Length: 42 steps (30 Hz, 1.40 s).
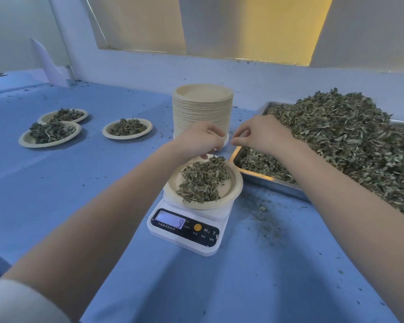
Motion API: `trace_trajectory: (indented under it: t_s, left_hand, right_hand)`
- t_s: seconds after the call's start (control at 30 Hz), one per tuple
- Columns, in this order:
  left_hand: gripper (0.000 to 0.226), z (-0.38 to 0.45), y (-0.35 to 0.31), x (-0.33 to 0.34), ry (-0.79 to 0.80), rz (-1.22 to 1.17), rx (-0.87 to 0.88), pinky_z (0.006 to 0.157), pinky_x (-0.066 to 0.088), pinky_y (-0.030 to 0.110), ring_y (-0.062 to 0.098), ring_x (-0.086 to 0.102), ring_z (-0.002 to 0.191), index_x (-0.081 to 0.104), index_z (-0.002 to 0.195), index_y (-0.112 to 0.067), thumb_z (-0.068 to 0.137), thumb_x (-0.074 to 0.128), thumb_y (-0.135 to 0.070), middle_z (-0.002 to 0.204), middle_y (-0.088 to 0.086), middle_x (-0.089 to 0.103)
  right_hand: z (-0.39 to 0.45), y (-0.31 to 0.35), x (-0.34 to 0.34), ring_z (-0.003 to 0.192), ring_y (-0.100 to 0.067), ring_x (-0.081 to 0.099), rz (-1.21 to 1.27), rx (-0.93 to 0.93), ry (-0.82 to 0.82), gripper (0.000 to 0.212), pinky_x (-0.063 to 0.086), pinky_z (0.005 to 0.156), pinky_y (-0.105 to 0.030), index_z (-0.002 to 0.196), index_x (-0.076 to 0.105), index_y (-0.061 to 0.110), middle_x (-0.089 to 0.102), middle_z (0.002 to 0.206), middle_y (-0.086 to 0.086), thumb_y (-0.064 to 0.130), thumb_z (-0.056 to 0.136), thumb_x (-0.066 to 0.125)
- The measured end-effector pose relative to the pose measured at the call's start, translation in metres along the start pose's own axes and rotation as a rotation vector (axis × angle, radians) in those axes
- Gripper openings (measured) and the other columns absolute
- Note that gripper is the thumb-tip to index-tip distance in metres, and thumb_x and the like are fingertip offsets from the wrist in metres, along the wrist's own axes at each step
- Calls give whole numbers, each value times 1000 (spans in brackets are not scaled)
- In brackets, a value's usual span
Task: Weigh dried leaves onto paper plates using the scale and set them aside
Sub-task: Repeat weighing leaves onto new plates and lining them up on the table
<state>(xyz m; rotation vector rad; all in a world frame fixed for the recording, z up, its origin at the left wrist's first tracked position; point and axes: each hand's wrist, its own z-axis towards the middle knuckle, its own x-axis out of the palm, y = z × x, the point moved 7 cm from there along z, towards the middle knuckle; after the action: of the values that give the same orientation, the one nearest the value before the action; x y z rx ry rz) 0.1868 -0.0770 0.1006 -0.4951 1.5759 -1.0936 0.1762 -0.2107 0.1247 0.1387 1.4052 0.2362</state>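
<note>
A white digital scale (184, 227) stands on the blue cloth and shows 9. On it sits a paper plate (231, 190) with a heap of dried leaves (202, 180). My left hand (196, 141) hovers over the plate's far rim with curled fingers, one fingertip close to the rim. My right hand (261, 134) is just to its right, above the corner of the metal tray (254, 176), thumb and forefinger drawn together. No leaves show in either hand. A big pile of dried leaves (350, 141) fills the tray.
A tall stack of paper plates (202, 108) stands right behind my hands. Three filled plates (127, 128) (49, 135) (63, 115) lie at the left on the cloth. Leaf crumbs (264, 220) litter the cloth right of the scale. A wall runs along the back.
</note>
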Motion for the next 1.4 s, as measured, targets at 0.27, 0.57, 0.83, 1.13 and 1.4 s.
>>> trace_trajectory:
  t_s: [0.27,0.57,0.83,1.13,1.4]
  left_hand:
    - [24,-7,4,-14,6,49,0,65,47,25,13,53,74,60,110,-15,88,55,-7,84,0,56]
    - [33,-19,24,-29,-8,48,-72,68,48,26,13,55,75,55,119,-16,87,58,-7,94,5,59]
    - [77,-42,36,-24,279,223,-90,80,40,23,5,52,91,48,123,-38,54,81,-37,103,-12,54]
    - [112,-37,57,-22,232,472,-74,92,37,28,15,38,107,18,146,-39,58,88,-36,121,-4,31]
    - [96,-32,59,-27,109,384,-48,67,38,20,17,41,100,22,146,-32,70,80,-19,117,-1,29]
  right_hand:
    - [-3,7,6,76,-4,62,176,-86,-23,7,49,67,-17,90,72,31,71,88,5,33,86,66]
    - [-11,40,20,64,18,53,322,-236,61,5,35,54,2,87,72,36,65,78,20,35,83,69]
    - [-22,52,37,80,7,56,315,-279,185,25,38,69,-4,101,72,32,68,94,8,45,79,71]
    - [-27,56,47,80,10,50,247,-296,242,39,37,69,-11,114,64,35,62,97,12,47,78,72]
    - [-15,74,65,88,-15,57,-51,-305,208,31,47,75,-28,117,66,21,67,104,-3,33,89,63]
